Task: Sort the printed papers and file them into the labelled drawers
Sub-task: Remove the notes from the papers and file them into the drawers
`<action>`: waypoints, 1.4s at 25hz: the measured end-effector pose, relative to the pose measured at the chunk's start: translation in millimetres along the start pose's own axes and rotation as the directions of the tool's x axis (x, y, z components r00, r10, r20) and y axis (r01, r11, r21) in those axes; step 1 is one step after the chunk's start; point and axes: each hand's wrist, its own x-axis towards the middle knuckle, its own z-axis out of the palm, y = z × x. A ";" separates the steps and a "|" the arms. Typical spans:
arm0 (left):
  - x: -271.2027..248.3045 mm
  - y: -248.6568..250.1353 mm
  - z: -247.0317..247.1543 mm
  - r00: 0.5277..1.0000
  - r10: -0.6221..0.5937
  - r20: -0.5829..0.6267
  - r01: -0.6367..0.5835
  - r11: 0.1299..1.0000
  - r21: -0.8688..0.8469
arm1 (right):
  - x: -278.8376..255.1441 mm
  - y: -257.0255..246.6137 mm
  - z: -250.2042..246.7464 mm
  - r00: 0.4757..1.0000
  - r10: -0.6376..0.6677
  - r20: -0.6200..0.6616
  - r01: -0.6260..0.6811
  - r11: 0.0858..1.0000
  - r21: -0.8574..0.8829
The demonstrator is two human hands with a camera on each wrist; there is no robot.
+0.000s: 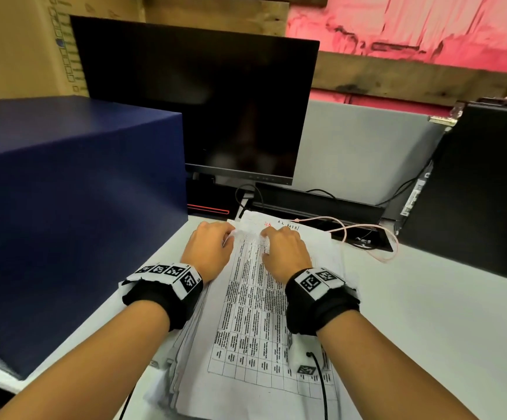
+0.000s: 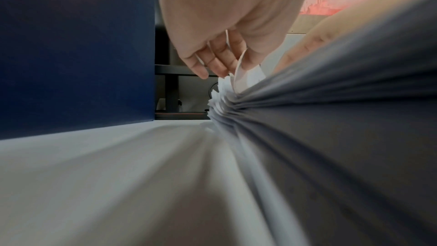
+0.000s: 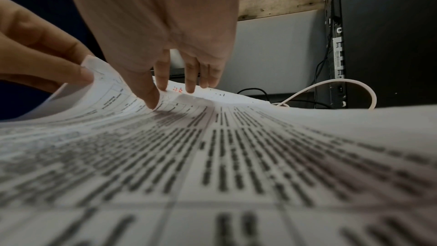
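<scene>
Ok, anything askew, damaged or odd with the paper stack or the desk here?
The paper stack is untidy: its left edges are fanned and stepped, not squared. The left hand pinches the top sheet's curled far corner while the right hand presses fingertips on it. A pink cable loops loosely beside the stack. No tears or spills visible.

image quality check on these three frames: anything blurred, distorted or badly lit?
Head view: wide-angle bending at the edges, the monitor dark, the top sheet and both hands sharp. Left wrist view: the paper stack beside the lens is shadowed and smeared; only the left hand and far page corners are crisp. Right wrist view: near print is blurred, focus improves toward the right hand.
</scene>
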 end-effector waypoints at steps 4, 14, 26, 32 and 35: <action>-2.7 9.2 -5.1 0.998 0.029 0.048 -0.028 0.999 -0.031 | 0.3 -2.1 -2.6 0.997 -0.048 -0.059 0.051 0.998 0.041; -5.6 6.3 -3.7 0.997 -0.046 0.064 0.048 0.998 -0.027 | -4.5 -5.8 -6.3 0.998 -0.059 0.009 0.059 0.998 0.003; -3.3 -2.7 5.0 0.991 0.014 0.133 -0.022 0.998 0.056 | -4.4 -9.9 -2.8 0.972 -0.166 0.165 0.122 0.960 0.252; -3.4 2.5 -0.8 0.994 0.104 -0.015 -0.104 0.994 0.013 | -0.1 -6.5 -1.3 0.984 -0.117 0.136 0.069 0.946 0.316; -4.3 4.8 -1.9 0.992 0.124 0.002 -0.124 0.992 0.023 | 0.8 -2.8 -0.3 0.990 -0.074 0.120 0.032 0.948 0.316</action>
